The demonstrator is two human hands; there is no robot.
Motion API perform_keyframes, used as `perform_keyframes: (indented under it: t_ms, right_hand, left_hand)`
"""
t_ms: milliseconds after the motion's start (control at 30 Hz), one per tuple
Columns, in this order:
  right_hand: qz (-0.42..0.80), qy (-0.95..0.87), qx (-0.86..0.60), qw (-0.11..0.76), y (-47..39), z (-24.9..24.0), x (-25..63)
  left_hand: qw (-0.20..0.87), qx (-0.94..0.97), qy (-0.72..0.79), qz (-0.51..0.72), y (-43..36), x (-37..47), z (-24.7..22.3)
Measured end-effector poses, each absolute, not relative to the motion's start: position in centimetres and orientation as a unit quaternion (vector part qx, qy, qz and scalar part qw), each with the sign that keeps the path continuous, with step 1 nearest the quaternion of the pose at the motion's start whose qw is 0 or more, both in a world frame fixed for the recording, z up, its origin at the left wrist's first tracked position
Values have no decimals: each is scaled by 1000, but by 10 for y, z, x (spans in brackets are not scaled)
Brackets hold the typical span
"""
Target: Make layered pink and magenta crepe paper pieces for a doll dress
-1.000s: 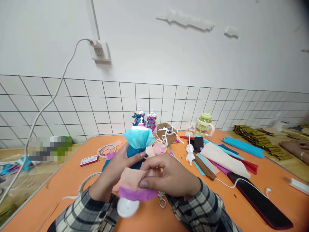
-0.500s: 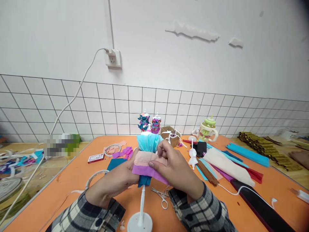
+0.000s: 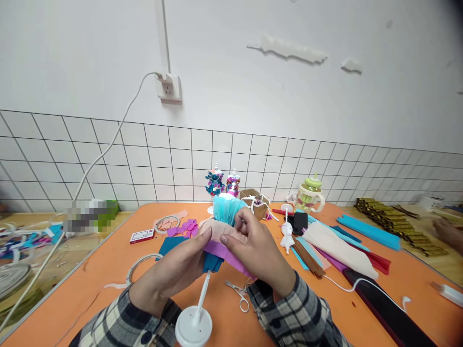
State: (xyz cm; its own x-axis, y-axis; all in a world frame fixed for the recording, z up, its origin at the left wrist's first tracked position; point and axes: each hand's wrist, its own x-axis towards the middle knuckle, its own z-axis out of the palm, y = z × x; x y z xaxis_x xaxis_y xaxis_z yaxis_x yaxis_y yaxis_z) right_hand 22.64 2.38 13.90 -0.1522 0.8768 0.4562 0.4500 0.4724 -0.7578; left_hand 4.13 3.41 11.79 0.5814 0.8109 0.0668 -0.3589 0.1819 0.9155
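Note:
A small white dress form on a stand (image 3: 194, 324) leans in front of me, its base nearest me. Gathered light-blue crepe paper (image 3: 228, 210) wraps its body, with dark-teal paper (image 3: 212, 262) lower down. My left hand (image 3: 183, 258) is closed round the form, thumb pressing a pale pink and purple crepe paper strip (image 3: 220, 232) against it. On the right side, my right hand (image 3: 256, 250) pinches the same strip between thumb and fingers. The form's far side and part of its body are hidden. Scissors (image 3: 239, 295) lie on the table under my right wrist.
Two decorated little forms (image 3: 215, 182) stand behind, by a cardboard box (image 3: 254, 205). Tape rolls (image 3: 139, 265) and a small red-white box (image 3: 142, 236) lie left. Right are a bottle (image 3: 310, 195), paper strips (image 3: 342, 248), a black bar-shaped object (image 3: 383, 303) and a cable.
The stand's base has swung left and toward me, so the form now tilts. My left thumb has come over the strip, and my right hand still pinches it.

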Motion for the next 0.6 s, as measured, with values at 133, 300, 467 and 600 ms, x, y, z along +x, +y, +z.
perform_keyframes:
  t_ms: [133,300,467,600]
  right_hand:
    - [238,-716,-462,466,23,139,224]
    - [209,-719,-475,463,21,139,225]
    - [214,-721,-473,459,20,141,225]
    - [234,-718,-461,466,20,141,226]
  left_hand:
    - [731,476,254,418,34,45,119]
    - [713,490,272,420,33,46,122]
    - [713,470,283,436,33,44,122]
    - [710,476,280,437,35,41,121]
